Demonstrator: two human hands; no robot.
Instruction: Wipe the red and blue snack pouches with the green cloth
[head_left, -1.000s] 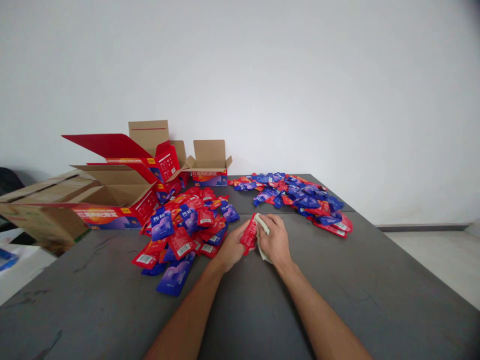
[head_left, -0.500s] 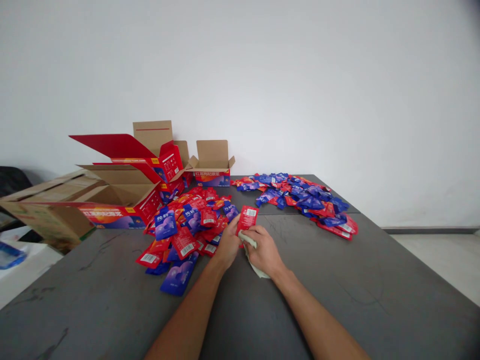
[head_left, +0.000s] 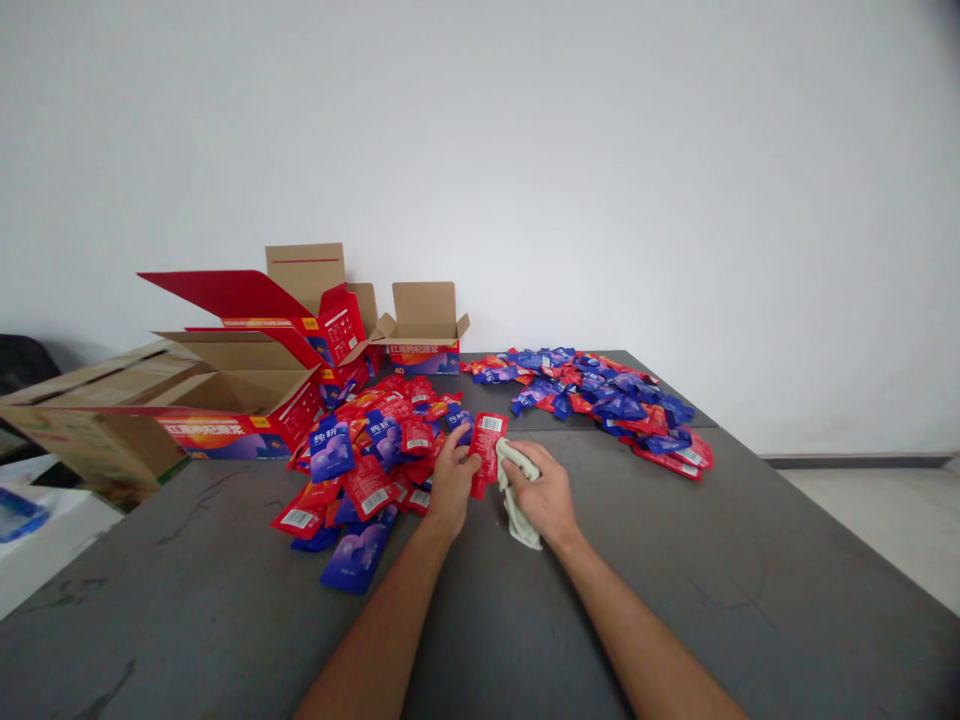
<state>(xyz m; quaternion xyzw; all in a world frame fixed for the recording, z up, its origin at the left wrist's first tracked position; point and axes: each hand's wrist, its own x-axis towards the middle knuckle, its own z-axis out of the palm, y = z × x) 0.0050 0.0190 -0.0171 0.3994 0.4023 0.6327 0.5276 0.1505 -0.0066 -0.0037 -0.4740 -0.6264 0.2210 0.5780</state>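
Note:
Between my hands stands a red sachet (head_left: 487, 448) with a white barcode label near its top. My left hand (head_left: 452, 482) grips its left edge between thumb and fingers. A pale, crumpled cloth (head_left: 519, 515) is bunched in my right hand (head_left: 546, 492), close against the sachet's right edge; whether it touches I cannot tell. Part of the cloth hangs down toward the table. Just left of my left hand lies a heap of red and blue sachets (head_left: 371, 490), one blue sachet (head_left: 358, 552) at its front.
A second pile of red and blue sachets (head_left: 622, 400) spreads across the back right of the dark table (head_left: 720, 600). Open printed cartons (head_left: 225, 435) stand at the left, with a smaller open carton (head_left: 424, 357) at the back. Brown boxes (head_left: 112, 440) sit beyond the left edge.
My right hand and the cloth have shifted right, off the sachet's front. My left hand has moved slightly left with the sachet, and more of the sachet shows.

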